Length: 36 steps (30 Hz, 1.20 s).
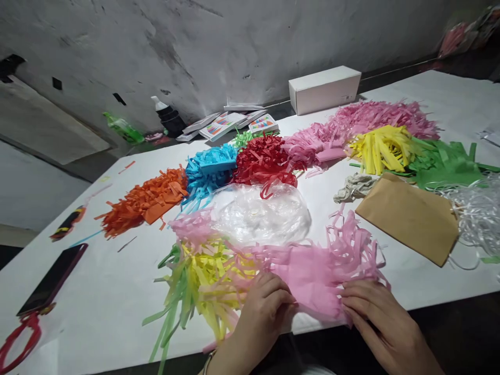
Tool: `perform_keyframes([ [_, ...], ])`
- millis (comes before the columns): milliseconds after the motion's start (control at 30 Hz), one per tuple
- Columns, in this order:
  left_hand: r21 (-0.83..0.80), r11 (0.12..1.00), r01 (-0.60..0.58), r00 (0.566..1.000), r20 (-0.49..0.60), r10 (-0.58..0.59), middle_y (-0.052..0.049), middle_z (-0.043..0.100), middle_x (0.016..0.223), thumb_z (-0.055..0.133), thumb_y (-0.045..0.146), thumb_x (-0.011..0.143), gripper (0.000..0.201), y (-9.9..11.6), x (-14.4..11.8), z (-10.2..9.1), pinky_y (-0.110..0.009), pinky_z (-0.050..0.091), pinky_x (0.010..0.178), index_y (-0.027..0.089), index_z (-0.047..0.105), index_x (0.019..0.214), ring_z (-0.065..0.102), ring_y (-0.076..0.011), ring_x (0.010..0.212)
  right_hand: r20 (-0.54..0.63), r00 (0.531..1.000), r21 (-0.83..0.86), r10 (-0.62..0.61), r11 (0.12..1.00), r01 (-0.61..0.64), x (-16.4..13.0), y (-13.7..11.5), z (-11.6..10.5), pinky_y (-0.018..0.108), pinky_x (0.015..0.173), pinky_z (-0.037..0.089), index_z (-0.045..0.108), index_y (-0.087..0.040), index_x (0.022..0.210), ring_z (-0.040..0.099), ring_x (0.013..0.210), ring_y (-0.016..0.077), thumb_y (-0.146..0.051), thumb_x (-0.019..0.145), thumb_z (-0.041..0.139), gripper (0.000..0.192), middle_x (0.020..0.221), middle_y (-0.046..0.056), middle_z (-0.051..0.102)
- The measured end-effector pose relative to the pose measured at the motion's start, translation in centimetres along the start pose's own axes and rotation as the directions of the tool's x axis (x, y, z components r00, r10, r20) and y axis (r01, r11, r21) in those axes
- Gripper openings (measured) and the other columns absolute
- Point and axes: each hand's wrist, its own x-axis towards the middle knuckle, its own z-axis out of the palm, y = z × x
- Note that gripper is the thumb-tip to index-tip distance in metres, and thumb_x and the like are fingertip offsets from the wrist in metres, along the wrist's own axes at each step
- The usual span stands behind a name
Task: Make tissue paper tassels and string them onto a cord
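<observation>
Fringed pink tissue sheet [308, 276], held at the near edge of a white-covered table [105, 323].

Left hand [269, 302], at the sheet's 7 o'clock: fingers curled, pinching its lower edge. Right hand [377, 307], at 4 o'clock: fingertips laid on its side edge, thumb's grip hidden, cannot tell whether closed. About the sheet: yellow tissue fringe [211, 265], 9 o'clock, beside the left wrist; clear plastic bag [265, 216], 11 o'clock; brown paper envelope [410, 219], 2 o'clock; orange tissue fringe [144, 200], 10 o'clock; white carton [326, 91], 12 o'clock, by the wall.
</observation>
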Motion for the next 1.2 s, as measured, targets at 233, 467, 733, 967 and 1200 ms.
perform_keyframes([
  [233,0.008,1.0,-0.001,1.0,0.001,0.001,-0.004,0.065,0.076,0.064,0.01,0.09,0.01,0.7,0.2,0.8,-0.029,0.042,0.067,0.017,0.062,0.084,0.055,-0.018,0.074,0.021,0.999,-0.059,-0.05,0.997,0.051,1.9,-1.9,1.8,0.041,0.097,0.038,0.066,-0.016,0.112,0.06,0.101,0.0217,-0.017,0.097,0.058,0.018,0.101,0.006,0.069],
  [467,0.024,0.989,0.147,0.989,0.025,-0.147,-0.003,0.062,0.076,0.062,0.005,0.085,0.019,0.7,-0.1,0.3,-0.028,0.042,0.065,0.018,0.055,0.073,0.055,-0.0184,0.073,0.048,0.998,0.035,-0.043,0.999,0.042,2.5,-2.0,3.2,0.039,0.094,0.036,0.066,-0.019,0.096,0.058,0.089,0.0173,-0.007,0.094,0.056,0.016,0.087,0.001,0.068],
  [733,-0.065,0.957,0.283,0.942,0.208,-0.265,-0.007,0.067,0.105,0.067,0.029,0.092,0.013,1.2,-0.1,-5.7,-0.033,0.049,0.087,0.022,0.065,0.104,0.061,-0.022,0.099,-0.018,0.998,0.008,-0.063,0.998,0.063,2.0,-1.0,3.0,0.039,0.092,0.04,0.068,-0.018,0.099,0.062,0.087,0.0178,-0.005,0.091,0.059,0.018,0.089,0.002,0.069],
  [967,-0.093,0.942,0.322,0.935,0.191,-0.3,-0.007,0.068,0.102,0.06,0.018,0.095,0.013,0.8,-0.3,-5.6,-0.03,0.05,0.084,0.021,0.069,0.104,0.062,-0.0197,0.096,0.046,0.996,-0.016,-0.082,0.996,0.083,1.4,-0.3,3.0,0.039,0.091,0.042,0.067,-0.021,0.103,0.064,0.088,0.0183,-0.008,0.091,0.06,0.019,0.091,0.002,0.07],
  [1200,-0.006,0.962,0.274,0.939,0.22,-0.266,-0.005,0.066,0.087,0.055,0.011,0.094,0.016,1.1,0.7,-4.7,-0.026,0.046,0.073,0.019,0.068,0.087,0.058,-0.0183,0.086,0.047,0.995,-0.027,-0.091,0.995,0.093,1.4,-0.4,2.9,0.038,0.09,0.042,0.068,-0.021,0.101,0.064,0.088,0.0187,-0.011,0.091,0.06,0.016,0.092,0.002,0.07],
])
